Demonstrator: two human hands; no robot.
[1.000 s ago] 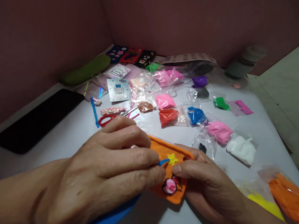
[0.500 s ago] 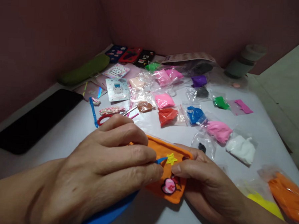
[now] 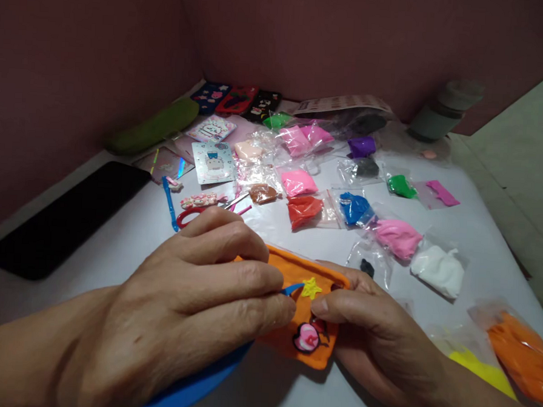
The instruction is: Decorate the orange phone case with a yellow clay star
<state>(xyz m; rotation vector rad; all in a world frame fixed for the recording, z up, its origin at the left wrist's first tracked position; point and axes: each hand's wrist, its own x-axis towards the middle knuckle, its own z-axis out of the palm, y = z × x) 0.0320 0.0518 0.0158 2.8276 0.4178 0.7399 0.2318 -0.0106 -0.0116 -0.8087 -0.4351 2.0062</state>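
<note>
My left hand (image 3: 207, 303) is closed around a slim blue modelling tool (image 3: 294, 288). Its pointed tip meets or nearly meets the left side of a small yellow star (image 3: 311, 288). That star sits on an orange clay-covered panel (image 3: 286, 265) with a raised rim, beside a pink heart-like piece (image 3: 307, 338) outlined in dark. My right hand (image 3: 378, 330) grips the panel's right edge, thumb on the face just below the star. A wide blue piece (image 3: 198, 379) shows beneath my left hand; whether it belongs to the tool is hidden.
Bagged clay in several colours, including red (image 3: 304, 211), blue (image 3: 355, 208), white (image 3: 437, 270) and orange (image 3: 521, 356), covers the table's right side. Red-handled scissors (image 3: 191, 216) and another blue tool (image 3: 169, 204) lie beyond my left hand. A black phone (image 3: 68, 220) is at left, a bottle (image 3: 444, 112) far right.
The tool's tip has shifted very slightly beside the star, and my left hand has tilted a touch. My right hand and the panel look almost the same.
</note>
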